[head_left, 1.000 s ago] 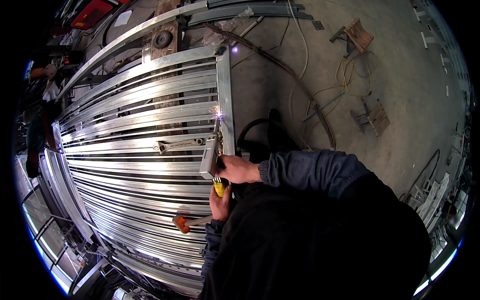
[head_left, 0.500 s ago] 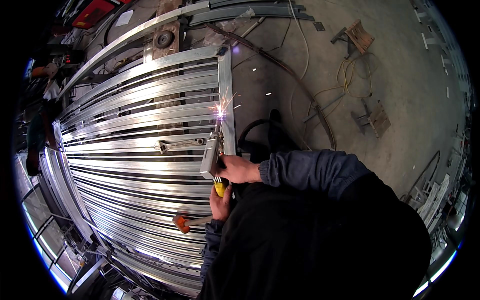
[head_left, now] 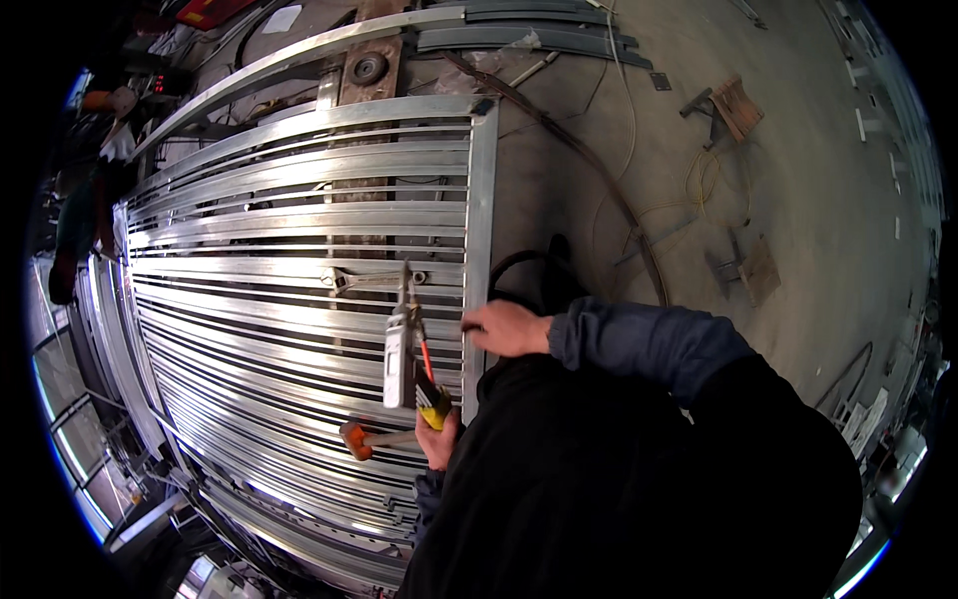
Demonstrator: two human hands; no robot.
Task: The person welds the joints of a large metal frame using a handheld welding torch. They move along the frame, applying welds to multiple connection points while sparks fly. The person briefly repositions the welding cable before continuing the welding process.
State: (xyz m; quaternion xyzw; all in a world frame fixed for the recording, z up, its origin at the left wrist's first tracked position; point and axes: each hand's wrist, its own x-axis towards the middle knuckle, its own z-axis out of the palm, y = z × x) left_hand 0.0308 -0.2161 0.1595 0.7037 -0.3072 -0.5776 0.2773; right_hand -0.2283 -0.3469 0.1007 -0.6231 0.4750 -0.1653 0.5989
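Note:
A silver, box-shaped welding gun (head_left: 398,364) with a slim pointed nozzle lies over the slatted metal panel (head_left: 481,190), nozzle toward the far side. My left hand (head_left: 437,441) is closed round its yellow-and-black rear part; a short red piece shows along its side. My right hand (head_left: 507,329) is off the gun, beside the panel's right edge bar, fingers loosely bent and nothing visible in them. An adjustable wrench (head_left: 374,281) rests on the slats beyond the gun. A hammer with an orange head (head_left: 356,441) lies left of my left hand.
Beyond the panel lie long metal bars (head_left: 529,40) and a dark cable (head_left: 589,160) curving over the floor. Two small wooden-topped stools (head_left: 736,108) and a yellow cord (head_left: 704,190) are at the right. At the far left another person (head_left: 85,220) stands beside the panel.
The bright sparks at the panel's right edge bar are gone. The welding gun has come back and left, away from that bar. My right hand has let go of it.

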